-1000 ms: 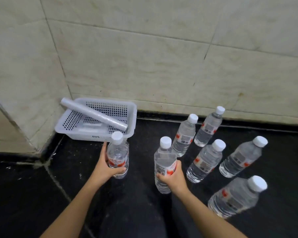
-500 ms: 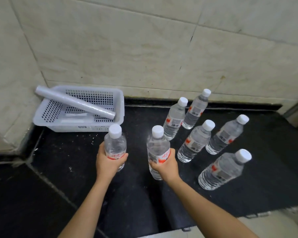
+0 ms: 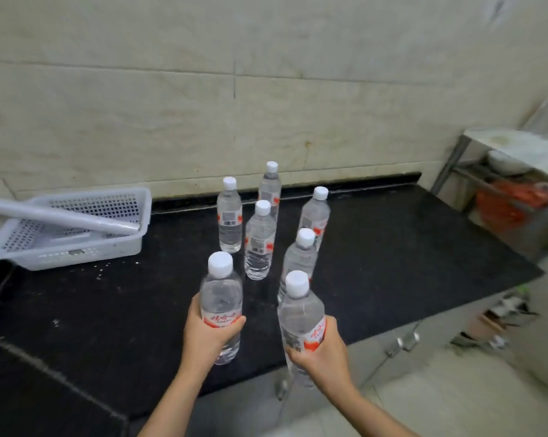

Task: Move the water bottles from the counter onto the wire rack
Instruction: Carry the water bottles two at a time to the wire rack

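My left hand (image 3: 207, 336) grips a clear water bottle (image 3: 221, 298) with a white cap and red label, held upright above the black counter (image 3: 392, 247). My right hand (image 3: 321, 353) grips a second such bottle (image 3: 301, 313), lifted over the counter's front edge. Several more bottles stand upright on the counter behind them, among them one in the middle (image 3: 259, 241), one at the back (image 3: 270, 184) and one to the right (image 3: 315, 216). No wire rack can be made out with certainty; a metal-framed shelf (image 3: 499, 171) shows at the far right.
A white perforated plastic basket (image 3: 77, 247) with a grey roll (image 3: 61, 217) across it sits at the counter's left, against the tiled wall (image 3: 203, 105). Orange items (image 3: 512, 203) lie under the shelf at right. Pale floor lies below the counter's front edge.
Both hands have lifted their bottles off the counter and drawn them toward me. The view has swung right, bringing the counter's right end and the shelf into sight.
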The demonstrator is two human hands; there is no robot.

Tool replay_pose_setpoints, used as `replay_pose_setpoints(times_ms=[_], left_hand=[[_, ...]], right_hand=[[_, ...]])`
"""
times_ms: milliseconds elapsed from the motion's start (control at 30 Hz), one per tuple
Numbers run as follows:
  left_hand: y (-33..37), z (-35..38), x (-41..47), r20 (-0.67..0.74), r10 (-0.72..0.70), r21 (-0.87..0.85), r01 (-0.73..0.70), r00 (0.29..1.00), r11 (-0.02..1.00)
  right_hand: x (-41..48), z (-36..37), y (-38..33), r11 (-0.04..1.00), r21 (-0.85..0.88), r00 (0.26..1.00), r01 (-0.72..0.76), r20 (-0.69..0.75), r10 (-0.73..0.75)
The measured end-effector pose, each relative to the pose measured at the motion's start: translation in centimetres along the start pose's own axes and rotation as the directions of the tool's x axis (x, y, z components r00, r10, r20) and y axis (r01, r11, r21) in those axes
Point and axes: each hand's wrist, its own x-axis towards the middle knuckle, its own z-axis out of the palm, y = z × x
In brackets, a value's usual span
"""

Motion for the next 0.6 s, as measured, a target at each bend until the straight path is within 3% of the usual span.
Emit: replay_pose_setpoints(times_ms=[233, 433, 600], left_hand=[[2.5, 12.4, -10.4, 0.267, 0.067, -0.050, -0.056, 0.961, 0.997], [5.8, 21.2, -15.5, 0.481, 0.102, -0.030, -0.100, 0.871, 0.995], [9.1, 27.2, -17.3, 0.574, 0.179, -0.041, -0.190, 0.799, 0.981]], right_hand=[[-4.5, -14.7, 8.2, 0.992, 0.077, 0.953, -0.103, -0.277, 0.120], [-7.7, -26.4, 12.8, 0.987, 0.097, 0.816, -0.130, -0.554, 0.162], [-8.4, -34.5, 13.5, 0.987, 0.136, 0.676, -0.086, -0.720, 0.158]])
